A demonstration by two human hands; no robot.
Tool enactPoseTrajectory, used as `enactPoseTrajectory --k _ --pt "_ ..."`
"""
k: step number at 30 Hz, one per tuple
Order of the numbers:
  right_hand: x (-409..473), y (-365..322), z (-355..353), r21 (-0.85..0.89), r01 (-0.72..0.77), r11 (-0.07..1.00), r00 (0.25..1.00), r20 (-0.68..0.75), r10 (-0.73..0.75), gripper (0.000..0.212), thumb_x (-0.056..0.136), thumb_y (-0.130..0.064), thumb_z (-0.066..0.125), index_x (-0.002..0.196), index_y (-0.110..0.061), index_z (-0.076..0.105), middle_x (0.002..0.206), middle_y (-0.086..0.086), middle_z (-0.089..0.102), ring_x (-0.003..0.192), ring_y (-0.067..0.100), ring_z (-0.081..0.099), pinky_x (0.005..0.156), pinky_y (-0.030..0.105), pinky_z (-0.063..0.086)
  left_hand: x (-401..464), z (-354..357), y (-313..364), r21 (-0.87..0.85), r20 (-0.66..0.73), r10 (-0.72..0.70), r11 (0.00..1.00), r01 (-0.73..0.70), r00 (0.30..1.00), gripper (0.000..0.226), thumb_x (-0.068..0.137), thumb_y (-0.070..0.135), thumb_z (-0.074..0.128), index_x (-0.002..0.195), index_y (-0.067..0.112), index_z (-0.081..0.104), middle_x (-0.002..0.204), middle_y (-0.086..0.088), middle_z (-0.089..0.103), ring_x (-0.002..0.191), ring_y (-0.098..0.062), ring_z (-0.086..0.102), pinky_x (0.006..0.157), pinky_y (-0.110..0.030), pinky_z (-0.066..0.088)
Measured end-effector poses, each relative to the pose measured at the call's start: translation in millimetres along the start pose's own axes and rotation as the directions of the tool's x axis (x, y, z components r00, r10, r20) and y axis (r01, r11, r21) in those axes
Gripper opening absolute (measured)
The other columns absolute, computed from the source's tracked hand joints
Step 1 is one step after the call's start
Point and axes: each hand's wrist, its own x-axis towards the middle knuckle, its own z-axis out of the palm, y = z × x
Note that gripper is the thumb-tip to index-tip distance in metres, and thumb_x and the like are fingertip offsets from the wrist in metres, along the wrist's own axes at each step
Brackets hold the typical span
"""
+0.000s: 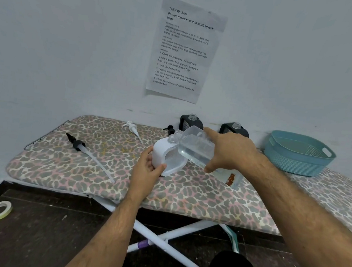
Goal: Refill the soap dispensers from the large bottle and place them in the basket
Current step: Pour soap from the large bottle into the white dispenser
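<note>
Your right hand [229,151] grips the tilted large bottle [197,148], mouth right at the white dispenser [166,156] neck, mid-board. Left hand [148,169] wraps the dispenser's base. Tip too sharply and you'll likely overshoot that narrow neck. Basket [296,164] waits far right.

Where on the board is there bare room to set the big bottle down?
Free: the near strip in front of the left hand, and the cover between the black pump and white pump. Crowded: the back, around the white dispenser, two black dispensers and the basket.
</note>
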Motion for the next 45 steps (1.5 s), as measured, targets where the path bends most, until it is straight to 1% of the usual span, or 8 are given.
enactPoseTrajectory --k 3,10,16,22,26,30,39,45 --pt "-0.8 0.0 -0.5 0.008 0.0 1.0 1.0 0.001 0.0 0.118 0.066 -0.06 0.08 0.156 -0.038 0.007 0.12 -0.003 0.065 0.1 0.019 0.062 0.064 0.03 0.048 -0.4 0.3 0.6 0.008 -0.002 0.007 1.0 -0.007 1.0 0.063 0.088 0.013 0.071 0.142 0.029 0.042 0.115 0.012 0.058 0.099 0.001 0.063 0.072 -0.027 0.06" --pt "-1.4 -0.1 0.5 0.009 0.002 1.0 1.0 -0.004 -0.002 0.117 0.066 -0.061 0.08 0.155 -0.037 0.007 0.122 -0.003 0.065 0.102 0.02 0.063 0.064 0.03 0.048 0.2 0.3 0.1 0.009 -0.005 0.003 1.0 -0.003 1.0 0.065 0.088 0.013 0.072 0.142 0.03 0.043 0.116 0.011 0.059 0.101 0.001 0.062 0.07 -0.026 0.06" --pt "-1.6 -0.5 0.5 0.007 0.002 1.0 1.0 -0.004 -0.002 0.117 0.067 -0.06 0.08 0.155 -0.038 0.007 0.125 -0.002 0.064 0.105 0.021 0.062 0.068 0.032 0.049 0.8 0.4 -0.6 0.0 -0.008 0.002 1.0 -0.002 1.0 0.065 0.087 0.013 0.072 0.143 0.029 0.043 0.119 0.007 0.06 0.105 -0.004 0.063 0.077 -0.032 0.061" --pt "-1.3 0.2 0.6 0.005 -0.003 1.0 1.0 -0.005 0.003 0.117 0.066 -0.06 0.08 0.155 -0.037 0.008 0.121 -0.001 0.065 0.102 0.021 0.063 0.067 0.031 0.05 -0.1 0.5 -0.1 -0.009 -0.001 0.003 1.0 -0.003 1.0 0.065 0.088 0.011 0.072 0.144 0.028 0.042 0.116 0.01 0.059 0.103 -0.003 0.063 0.073 -0.029 0.061" --pt "-0.6 -0.5 1.3 0.007 -0.004 1.0 1.0 -0.004 0.004 0.117 0.065 -0.061 0.081 0.155 -0.038 0.009 0.12 -0.002 0.065 0.1 0.02 0.063 0.066 0.031 0.051 0.0 0.1 0.1 0.003 -0.003 0.001 1.0 -0.001 1.0 0.066 0.088 0.011 0.072 0.144 0.028 0.042 0.117 0.01 0.06 0.103 -0.002 0.063 0.077 -0.034 0.061" --pt "0.2 -0.4 1.4 0.011 -0.005 1.0 1.0 -0.003 0.005 0.117 0.065 -0.061 0.081 0.155 -0.038 0.009 0.12 -0.002 0.065 0.101 0.019 0.063 0.066 0.031 0.05 0.3 0.7 0.0 0.006 -0.004 -0.003 1.0 0.003 1.0 0.066 0.088 0.01 0.072 0.144 0.027 0.042 0.116 0.01 0.06 0.103 -0.002 0.064 0.076 -0.033 0.061" --pt "-0.3 -0.3 0.5 0.0 -0.004 1.0 1.0 -0.006 0.004 0.117 0.066 -0.061 0.08 0.155 -0.038 0.009 0.12 -0.002 0.065 0.098 0.019 0.063 0.065 0.031 0.05 1.6 0.1 -1.4 0.003 -0.008 -0.024 1.0 0.024 1.0 0.069 0.085 0.009 0.073 0.144 0.028 0.042 0.119 0.007 0.061 0.105 -0.01 0.066 0.076 -0.044 0.062" --pt "0.3 -0.2 1.9 -0.005 -0.003 1.0 1.0 -0.009 0.003 0.118 0.065 -0.062 0.08 0.155 -0.039 0.008 0.122 -0.002 0.065 0.1 0.019 0.063 0.07 0.034 0.054 2.0 0.2 -1.5 0.039 -0.007 -0.027 0.999 0.027 1.0 0.072 0.084 0.003 0.071 0.144 0.027 0.041 0.119 0.007 0.059 0.102 -0.002 0.063 0.074 -0.037 0.062"
